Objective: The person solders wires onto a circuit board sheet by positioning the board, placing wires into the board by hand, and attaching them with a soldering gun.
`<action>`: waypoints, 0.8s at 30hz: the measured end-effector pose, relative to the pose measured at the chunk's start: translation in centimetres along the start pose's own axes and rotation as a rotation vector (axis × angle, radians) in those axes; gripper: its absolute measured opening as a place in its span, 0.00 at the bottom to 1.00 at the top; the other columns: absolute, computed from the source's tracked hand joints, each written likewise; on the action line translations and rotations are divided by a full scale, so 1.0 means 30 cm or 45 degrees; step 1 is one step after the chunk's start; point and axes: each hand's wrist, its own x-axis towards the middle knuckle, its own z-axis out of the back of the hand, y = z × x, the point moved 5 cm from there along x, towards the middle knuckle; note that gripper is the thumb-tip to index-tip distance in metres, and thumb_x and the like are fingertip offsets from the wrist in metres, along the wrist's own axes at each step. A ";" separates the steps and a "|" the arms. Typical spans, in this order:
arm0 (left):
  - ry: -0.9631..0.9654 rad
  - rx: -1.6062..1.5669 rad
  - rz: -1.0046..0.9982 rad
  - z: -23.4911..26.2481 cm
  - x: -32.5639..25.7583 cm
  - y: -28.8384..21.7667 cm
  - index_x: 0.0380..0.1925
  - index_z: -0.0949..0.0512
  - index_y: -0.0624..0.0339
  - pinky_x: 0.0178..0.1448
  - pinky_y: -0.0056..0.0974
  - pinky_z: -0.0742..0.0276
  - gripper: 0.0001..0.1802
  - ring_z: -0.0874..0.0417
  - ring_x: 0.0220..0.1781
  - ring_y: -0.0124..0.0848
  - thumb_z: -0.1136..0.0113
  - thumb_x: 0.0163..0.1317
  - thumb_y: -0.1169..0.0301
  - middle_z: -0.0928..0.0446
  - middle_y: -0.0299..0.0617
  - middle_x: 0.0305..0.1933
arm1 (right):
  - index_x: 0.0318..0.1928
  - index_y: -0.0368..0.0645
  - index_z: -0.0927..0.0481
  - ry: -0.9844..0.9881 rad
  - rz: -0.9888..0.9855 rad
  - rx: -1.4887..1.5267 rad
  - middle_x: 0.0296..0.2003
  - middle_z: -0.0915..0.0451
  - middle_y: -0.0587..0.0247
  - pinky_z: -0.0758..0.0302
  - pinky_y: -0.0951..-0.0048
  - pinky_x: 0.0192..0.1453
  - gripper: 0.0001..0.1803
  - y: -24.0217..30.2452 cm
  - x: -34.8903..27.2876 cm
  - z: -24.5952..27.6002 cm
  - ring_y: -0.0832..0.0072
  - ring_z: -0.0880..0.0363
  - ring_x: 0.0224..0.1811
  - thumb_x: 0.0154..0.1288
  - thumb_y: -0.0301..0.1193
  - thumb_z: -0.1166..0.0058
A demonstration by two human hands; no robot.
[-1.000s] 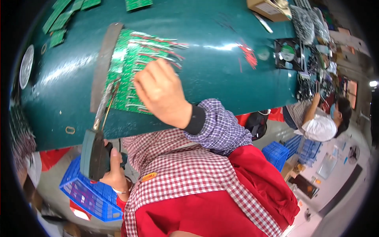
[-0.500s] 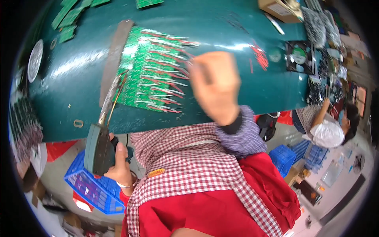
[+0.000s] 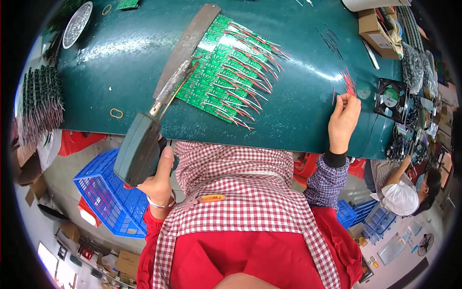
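Note:
My left hand [image 3: 161,179] is wrapped around the handle of a dark green soldering gun [image 3: 136,147]. Its long metal barrel slants up across a flat metal bar [image 3: 185,45], with the tip over the left edge of a green circuit board panel [image 3: 204,86]. Rows of red and white wires [image 3: 257,79] stick out from the panel toward the right. Farther right, my right hand [image 3: 344,120] has its fingertips pinched together at the near end of a small pile of loose red wires [image 3: 349,79]. Whether a wire is between those fingertips is hidden.
Black wires [image 3: 331,41] lie beyond the red pile. A small fan [image 3: 391,98], a cardboard box [image 3: 378,33] and bagged parts line the right side. At left are a round metal dish [image 3: 77,25] and a hanging wire bundle [image 3: 41,103]. A blue crate [image 3: 113,197] stands below the table; a person [image 3: 402,192] sits at right.
My right hand has moved from the panel's wire ends rightward to the red wire pile. The view has shifted; my left hand still grips the soldering gun.

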 end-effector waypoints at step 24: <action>0.038 -0.045 0.347 0.052 -0.054 0.000 0.53 0.25 0.69 0.27 0.28 0.29 0.24 0.24 0.25 0.24 0.36 0.54 0.84 0.18 0.49 0.47 | 0.34 0.38 0.22 0.191 0.528 1.032 0.31 0.24 0.57 0.28 0.63 0.38 0.07 0.676 -0.009 -0.060 0.60 0.25 0.33 0.55 0.18 0.38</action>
